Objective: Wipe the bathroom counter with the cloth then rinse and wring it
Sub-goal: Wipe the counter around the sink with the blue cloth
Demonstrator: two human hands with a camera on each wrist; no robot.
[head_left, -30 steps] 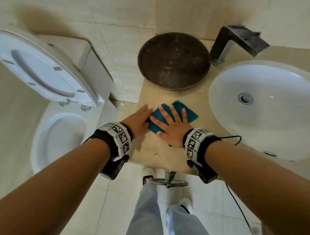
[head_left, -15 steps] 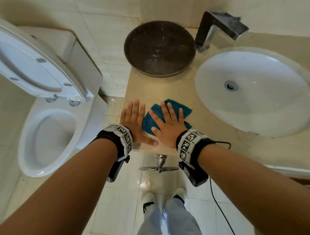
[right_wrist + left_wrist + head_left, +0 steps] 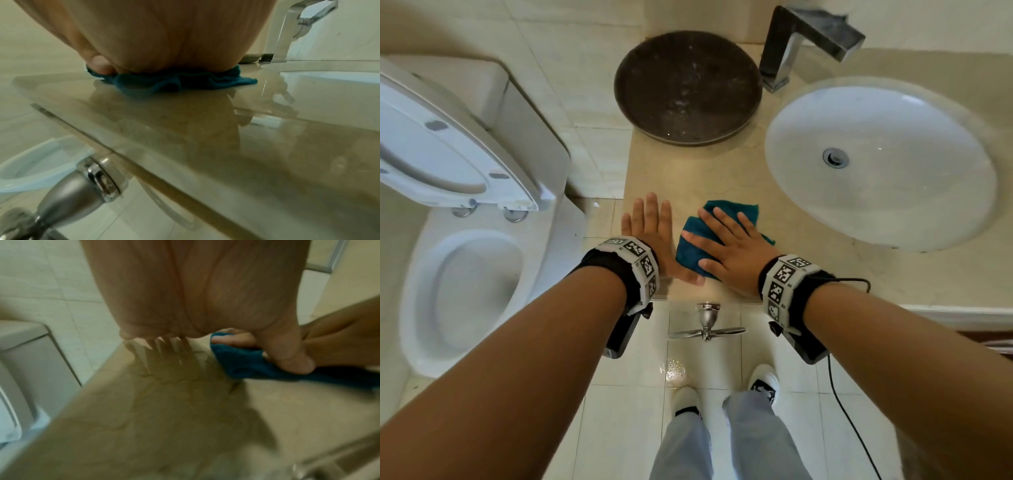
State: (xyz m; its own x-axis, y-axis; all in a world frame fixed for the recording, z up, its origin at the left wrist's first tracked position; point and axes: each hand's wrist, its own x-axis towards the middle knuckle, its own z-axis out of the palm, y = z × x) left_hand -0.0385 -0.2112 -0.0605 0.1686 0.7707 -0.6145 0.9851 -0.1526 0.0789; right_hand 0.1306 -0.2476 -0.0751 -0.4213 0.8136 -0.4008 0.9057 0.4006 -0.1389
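A teal cloth [image 3: 690,245] [image 3: 242,365] [image 3: 170,82] lies on the beige stone counter [image 3: 688,171] near its front left corner. My right hand [image 3: 726,241] presses flat on the cloth with straight, spread fingers. My left hand [image 3: 654,226] lies flat on the bare counter just left of the cloth, fingers straight, its thumb reaching to the cloth's near edge. In the left wrist view the left thumb [image 3: 285,353] rests on the cloth beside the right hand. The white oval basin [image 3: 945,219] is sunk into the counter to the right.
A dark round tray [image 3: 688,85] sits at the counter's back, and a square metal tap [image 3: 804,37] stands behind the basin. A toilet [image 3: 465,294] with raised lid [image 3: 441,137] stands left of the counter. A chrome knob [image 3: 707,320] sticks out below the counter's front edge.
The left hand came off the cloth's left edge and flattened on the counter beside it. The right hand with the cloth slid toward the front edge, then slightly right.
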